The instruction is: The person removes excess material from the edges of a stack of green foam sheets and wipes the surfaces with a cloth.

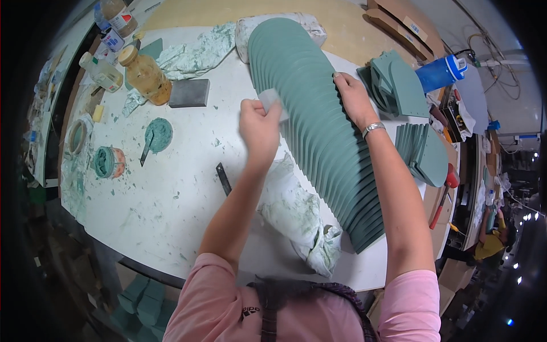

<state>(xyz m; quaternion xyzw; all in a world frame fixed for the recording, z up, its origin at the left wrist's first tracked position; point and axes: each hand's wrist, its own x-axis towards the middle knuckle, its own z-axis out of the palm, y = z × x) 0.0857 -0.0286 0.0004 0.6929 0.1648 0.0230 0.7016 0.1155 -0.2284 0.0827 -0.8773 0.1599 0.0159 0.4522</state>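
A long row of overlapping green curved plates (pixel 310 108) runs diagonally across the white table, its far end against a pale wrapped block (pixel 313 28). My left hand (pixel 259 128) is closed in a pinch on a thin pale grey sheet (pixel 270 101) at the row's left edges. Whether the sheet touches the plates I cannot tell. Along the right side of the row, my right hand (pixel 354 98) grips the plates' edges, some of its fingers hidden. Below my left hand lies a crumpled white cloth (pixel 296 214) with green smears, beside a dark flat strip (pixel 223 178).
On the left stand a jar of amber liquid (pixel 145 77), a clear bottle (pixel 102 73), a grey block (pixel 189 93), a heap of green paste (pixel 159 134) and a tub (pixel 109 162). More green plates (pixel 424 154), a blue bottle (pixel 439 74) and a red-handled tool (pixel 444 191) are on the right.
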